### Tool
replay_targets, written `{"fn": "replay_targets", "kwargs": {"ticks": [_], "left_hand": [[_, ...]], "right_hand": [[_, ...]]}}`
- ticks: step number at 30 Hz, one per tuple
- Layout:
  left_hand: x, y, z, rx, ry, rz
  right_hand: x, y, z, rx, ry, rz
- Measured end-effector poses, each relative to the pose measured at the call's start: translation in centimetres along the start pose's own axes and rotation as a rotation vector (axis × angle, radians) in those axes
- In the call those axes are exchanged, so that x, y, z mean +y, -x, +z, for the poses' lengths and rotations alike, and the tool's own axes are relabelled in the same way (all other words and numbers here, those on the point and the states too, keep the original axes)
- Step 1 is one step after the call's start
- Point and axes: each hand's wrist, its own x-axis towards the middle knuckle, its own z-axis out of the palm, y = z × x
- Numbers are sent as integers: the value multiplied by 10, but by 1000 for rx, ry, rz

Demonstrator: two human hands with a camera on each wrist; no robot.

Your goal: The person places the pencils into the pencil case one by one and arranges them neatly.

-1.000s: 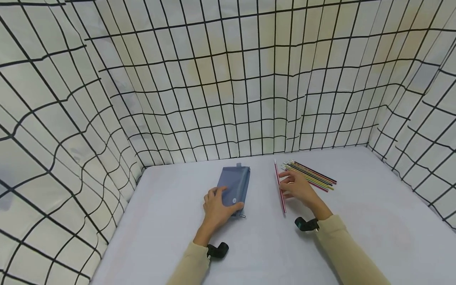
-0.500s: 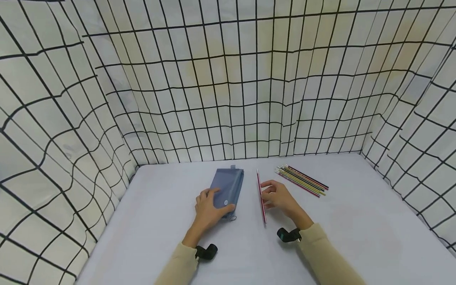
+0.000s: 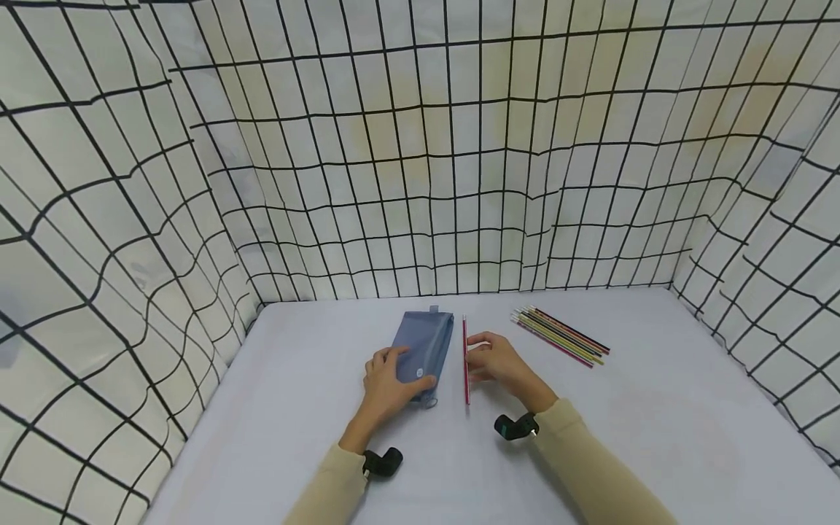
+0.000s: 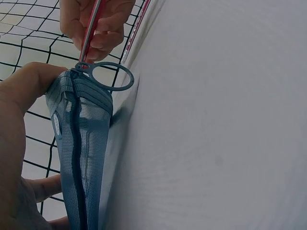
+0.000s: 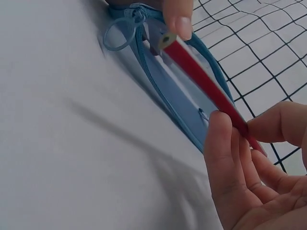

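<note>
A blue mesh zip pouch (image 3: 425, 339) lies on the white table. My left hand (image 3: 383, 386) holds it by its near end, thumb on one side and fingers on the other. In the right wrist view the zipper edges of the pouch (image 5: 163, 91) stand apart, with the inside showing and a ring pull (image 5: 119, 34) at the near end. Just right of the pouch, my right hand (image 3: 502, 367) pinches a red pencil (image 3: 467, 390) between thumb and fingers. This pencil (image 5: 204, 81) is apart from the table, its flat unsharpened end towards the wrist camera.
Several pencils (image 3: 558, 337), red, yellow and black, lie in a loose bunch on the table (image 3: 656, 423) to the right. A white wall with a black grid (image 3: 407, 182) rises behind the table and along both sides.
My right hand has carried the red pencil leftwards, from beside the bunch to close by the pouch. The left hand keeps its hold on the pouch. The head view has shifted slightly.
</note>
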Motion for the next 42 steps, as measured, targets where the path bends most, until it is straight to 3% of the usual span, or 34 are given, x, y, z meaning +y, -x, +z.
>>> {"fn": "replay_targets", "kwargs": {"ticks": [9,19,26,42], "left_hand": [[3,0,1,-20,-9,-7],[2,-1,-6,0,-4,-11],[4,-2,-3,-16,11,-13],[2,-1,-4,-7,21,2]], "right_hand": [[9,-4,9,24,-69,31],[4,-14,29,-23,-90,29],[4,-21,34,7,-125,42],[4,-33,44,-11,-243,41]]}}
